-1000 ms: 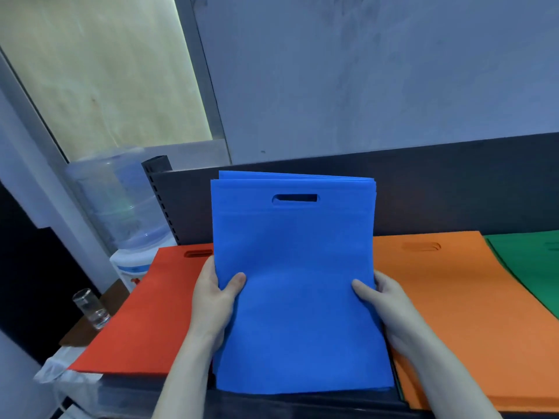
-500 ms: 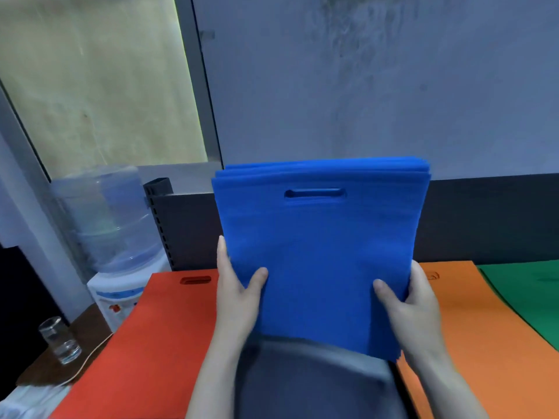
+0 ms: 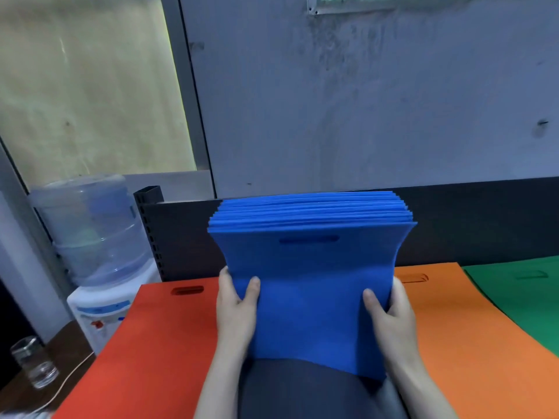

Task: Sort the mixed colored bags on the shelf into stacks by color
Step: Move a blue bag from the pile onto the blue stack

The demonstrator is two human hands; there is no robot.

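You hold the thick stack of blue non-woven fabric bags (image 3: 308, 276) upright over the dark shelf (image 3: 302, 394), your left hand (image 3: 234, 309) and right hand (image 3: 390, 313) each pinching a side edge. The flat red bags (image 3: 151, 343) on the left and the orange bags (image 3: 453, 328) and green bags (image 3: 520, 294) on the right look sorted. The blue stack looks like the last to lay down. Its soft, matte sheets fan apart at the top.

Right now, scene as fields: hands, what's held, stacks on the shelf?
left hand: grips left edge of blue bags
right hand: grips right edge of blue bags
blue bags: one bundle, upright, handle slot up
shelf: red bags left, orange bags right, green bags far right, all flat
beside shelf: water dispenser, glass, at left
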